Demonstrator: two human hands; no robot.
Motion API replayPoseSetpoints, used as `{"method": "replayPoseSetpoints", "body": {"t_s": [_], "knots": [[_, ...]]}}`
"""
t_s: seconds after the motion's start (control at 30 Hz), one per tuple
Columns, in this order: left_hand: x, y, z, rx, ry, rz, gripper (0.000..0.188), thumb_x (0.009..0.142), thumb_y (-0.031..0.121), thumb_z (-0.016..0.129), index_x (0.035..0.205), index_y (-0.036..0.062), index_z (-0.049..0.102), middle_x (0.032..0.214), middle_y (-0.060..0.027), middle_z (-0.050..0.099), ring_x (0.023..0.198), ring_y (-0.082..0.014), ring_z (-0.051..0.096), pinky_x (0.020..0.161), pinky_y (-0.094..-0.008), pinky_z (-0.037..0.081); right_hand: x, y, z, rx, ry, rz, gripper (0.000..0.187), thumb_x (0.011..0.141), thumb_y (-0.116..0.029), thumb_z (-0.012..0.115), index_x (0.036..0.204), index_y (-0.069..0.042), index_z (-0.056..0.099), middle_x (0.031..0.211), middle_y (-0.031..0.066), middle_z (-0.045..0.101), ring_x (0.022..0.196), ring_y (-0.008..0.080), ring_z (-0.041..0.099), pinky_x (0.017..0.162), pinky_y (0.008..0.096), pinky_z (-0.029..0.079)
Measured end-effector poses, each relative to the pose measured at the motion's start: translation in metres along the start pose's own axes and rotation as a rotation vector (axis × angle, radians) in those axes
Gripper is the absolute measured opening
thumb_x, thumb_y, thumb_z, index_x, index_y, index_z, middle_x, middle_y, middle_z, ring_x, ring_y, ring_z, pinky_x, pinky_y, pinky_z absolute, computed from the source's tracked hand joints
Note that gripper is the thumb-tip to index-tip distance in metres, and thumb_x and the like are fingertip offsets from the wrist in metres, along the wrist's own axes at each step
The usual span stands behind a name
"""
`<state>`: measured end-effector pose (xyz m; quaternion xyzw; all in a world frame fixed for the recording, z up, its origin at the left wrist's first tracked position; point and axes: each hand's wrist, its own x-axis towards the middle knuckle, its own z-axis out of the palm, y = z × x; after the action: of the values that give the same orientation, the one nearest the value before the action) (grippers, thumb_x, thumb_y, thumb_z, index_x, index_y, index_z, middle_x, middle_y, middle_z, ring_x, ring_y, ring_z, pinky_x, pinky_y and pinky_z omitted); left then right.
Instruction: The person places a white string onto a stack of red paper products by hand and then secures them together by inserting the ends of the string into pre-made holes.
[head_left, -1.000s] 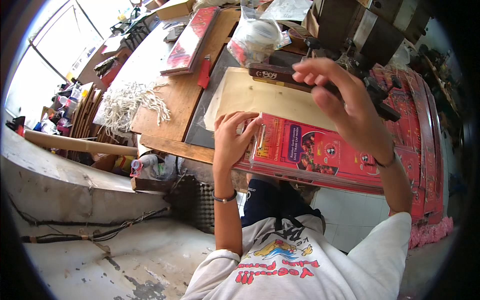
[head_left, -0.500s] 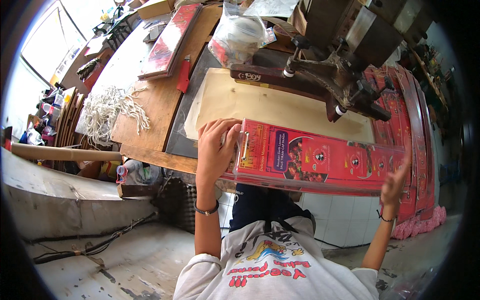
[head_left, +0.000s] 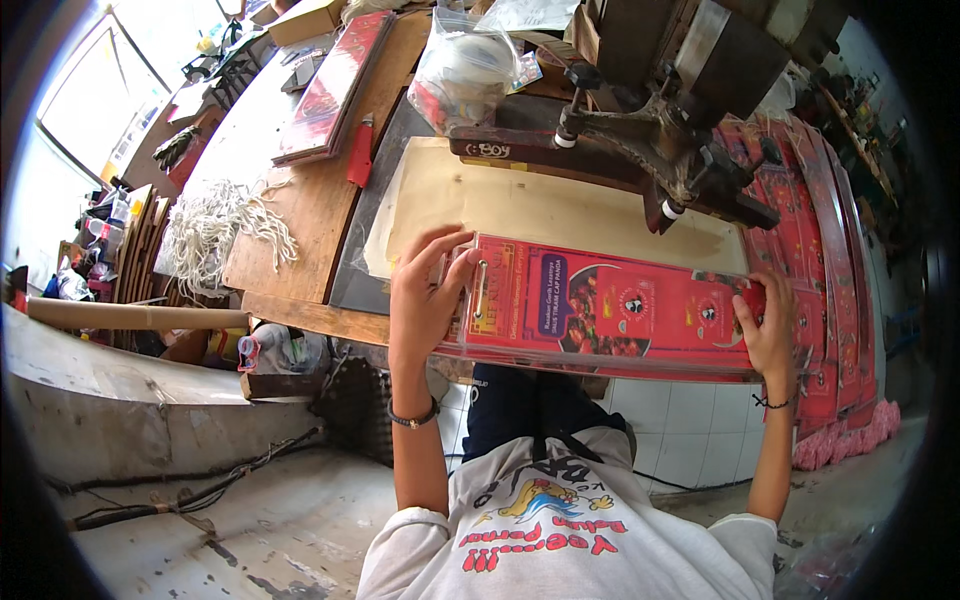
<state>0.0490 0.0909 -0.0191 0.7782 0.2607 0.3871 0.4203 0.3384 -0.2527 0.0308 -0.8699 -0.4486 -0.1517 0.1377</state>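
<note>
A stack of long red printed plastic-covered strips (head_left: pixel 690 325) lies across the near edge of the worktable, with food pictures on the top one and a metal-rimmed slot at its left end. My left hand (head_left: pixel 422 305) grips the stack's left end, thumb on the top edge and fingers reaching over the far side. Round the right end closes my right hand (head_left: pixel 768 325), thumb on the top face and fingers behind the far edge. Just beyond the stack lies a beige board (head_left: pixel 560 212), under the dark metal arm of a press (head_left: pixel 630 150).
More red strips (head_left: pixel 810 200) are piled at the right, above a pink bundle (head_left: pixel 848 437). White cords (head_left: pixel 225 230), a red cutter (head_left: pixel 361 150) and another red stack (head_left: pixel 335 90) lie on the left. A clear plastic bag (head_left: pixel 465 75) stands behind the board.
My right hand, blurred and beside the right end before, has moved left and now grips the stack. The left hand keeps its hold on the left end.
</note>
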Motion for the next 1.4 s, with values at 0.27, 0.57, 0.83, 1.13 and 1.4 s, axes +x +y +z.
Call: {"method": "replayPoseSetpoints", "body": {"t_s": [0.27,0.57,0.83,1.13,1.4], "knots": [[0.003,0.001,-0.013,-0.105,-0.034,0.447,0.023,0.089,0.016,0.062,0.104,0.0089,0.079,0.124,-0.0138,0.067,0.126,-0.0295,0.052,0.104,-0.0399,0.039,-0.016,0.02,0.002,-0.039,0.509,-0.119,0.034,0.098,-0.037,0.056,0.109,-0.004,0.052,0.112,0.0139,0.055,0.112,0.0337,0.05,0.101,0.0509,0.036],[-0.021,0.038,-0.024,-0.41,0.135,0.258,0.049,0.105,0.035,0.05,0.08,-0.0051,0.062,0.076,-0.0129,0.064,0.066,-0.0166,0.057,0.064,-0.0263,0.041,-0.026,0.067,-0.004,-0.283,0.815,0.058,0.049,0.098,-0.032,0.062,0.137,-0.004,0.051,0.14,0.0164,0.051,0.134,0.0342,0.044,0.109,0.0488,0.035],[-0.031,0.032,-0.012,-0.849,0.015,0.116,0.046,0.107,0.036,0.044,0.086,-0.0024,0.057,0.086,-0.0123,0.063,0.075,-0.0136,0.052,0.068,-0.027,0.041,-0.129,0.189,-0.051,0.079,0.501,0.574,0.062,0.103,-0.038,0.052,0.15,0.001,0.037,0.156,0.0174,0.036,0.143,0.0315,0.036,0.116,0.044,0.03],[-0.016,0.065,0.007,-0.783,-0.078,0.029,0.034,0.106,0.02,0.048,0.092,-0.0067,0.063,0.084,-0.0076,0.062,0.078,-0.0137,0.053,0.07,-0.0249,0.04,-0.209,0.226,-0.143,0.447,0.979,0.493,0.055,0.103,-0.033,0.048,0.145,0.002,0.04,0.149,0.0174,0.042,0.135,0.0302,0.041,0.106,0.0423,0.036],[0.01,0.029,-0.017,-0.02,-0.181,0.313,0.023,0.094,0.023,0.064,0.102,0.0041,0.073,0.111,-0.0116,0.071,0.114,-0.0317,0.061,0.101,-0.0438,0.04,-0.257,0.256,-0.195,0.846,1.399,0.306,0.048,0.102,-0.027,0.046,0.14,0.002,0.043,0.142,0.0182,0.048,0.126,0.0308,0.048,0.096,0.0424,0.042]]}}
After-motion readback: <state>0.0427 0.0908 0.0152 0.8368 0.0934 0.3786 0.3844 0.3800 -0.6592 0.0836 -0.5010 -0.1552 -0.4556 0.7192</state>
